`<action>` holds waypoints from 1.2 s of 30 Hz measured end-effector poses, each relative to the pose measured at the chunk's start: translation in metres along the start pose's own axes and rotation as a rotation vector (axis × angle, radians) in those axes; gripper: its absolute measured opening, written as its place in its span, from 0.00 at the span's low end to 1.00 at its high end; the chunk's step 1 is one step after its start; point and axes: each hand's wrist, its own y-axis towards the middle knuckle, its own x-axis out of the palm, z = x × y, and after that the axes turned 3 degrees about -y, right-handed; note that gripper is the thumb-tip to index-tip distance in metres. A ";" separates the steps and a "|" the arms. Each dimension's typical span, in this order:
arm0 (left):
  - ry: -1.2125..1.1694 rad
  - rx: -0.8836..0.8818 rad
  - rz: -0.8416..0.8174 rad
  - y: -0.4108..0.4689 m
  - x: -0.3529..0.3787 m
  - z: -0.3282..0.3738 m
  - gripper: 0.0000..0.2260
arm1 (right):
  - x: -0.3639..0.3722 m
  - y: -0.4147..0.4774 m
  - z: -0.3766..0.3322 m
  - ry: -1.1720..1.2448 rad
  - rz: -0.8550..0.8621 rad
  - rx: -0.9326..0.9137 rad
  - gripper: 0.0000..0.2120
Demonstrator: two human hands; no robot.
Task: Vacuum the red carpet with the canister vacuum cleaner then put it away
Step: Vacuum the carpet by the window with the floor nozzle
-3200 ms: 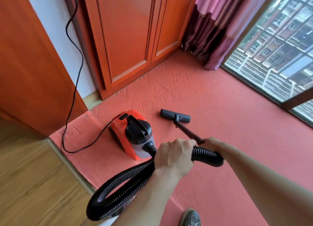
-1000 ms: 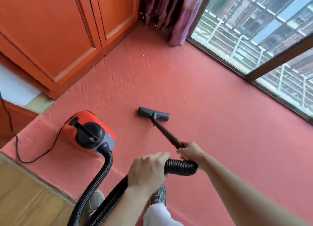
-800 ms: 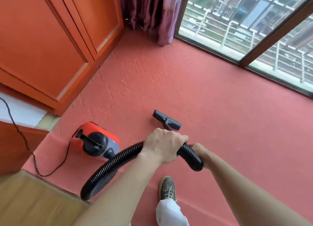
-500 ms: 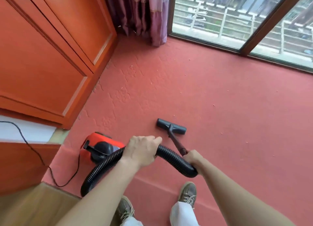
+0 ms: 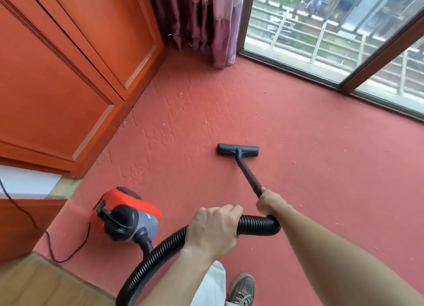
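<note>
The textured red carpet point(image 5: 298, 168) covers most of the floor and runs off the right and near edges. On the left, the tall orange wooden wardrobe point(image 5: 57, 76) is cut off at the top, as are the purple curtain point(image 5: 206, 19) in the far corner and the glass window point(image 5: 321, 30) to the far right.

The red-and-black canister vacuum cleaner point(image 5: 128, 216) sits on the carpet at near left. The lettering on it is too blurred to read. Its black ribbed hose point(image 5: 257, 225) loops out past the near edge.

The left hand point(image 5: 213, 227) grips the hose from above, fingers point(image 5: 229, 210) curled round it. The right hand point(image 5: 269, 202) grips the slim black wand point(image 5: 247, 172) where it meets the hose, its fingers wrapped round and mostly hidden. The flat black floor head point(image 5: 238, 149) rests on the carpet mid-scene.

A thin dark cord point(image 5: 75, 250) trails from the canister towards the left edge. A grey shoe point(image 5: 243, 287) shows at the near edge.
</note>
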 end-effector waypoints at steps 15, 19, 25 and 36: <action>-0.122 0.001 -0.025 0.148 -0.072 -0.079 0.06 | -0.094 0.067 -0.053 0.129 -0.100 0.087 0.30; -0.115 -0.011 0.007 0.186 -0.080 -0.077 0.06 | -0.139 0.107 -0.060 0.107 -0.059 0.108 0.29; -0.129 -0.061 0.057 0.224 -0.091 -0.061 0.07 | -0.176 0.108 -0.040 0.143 -0.107 0.033 0.24; -0.116 -0.113 0.052 0.290 -0.094 -0.023 0.07 | -0.243 0.143 -0.020 0.047 -0.032 0.044 0.25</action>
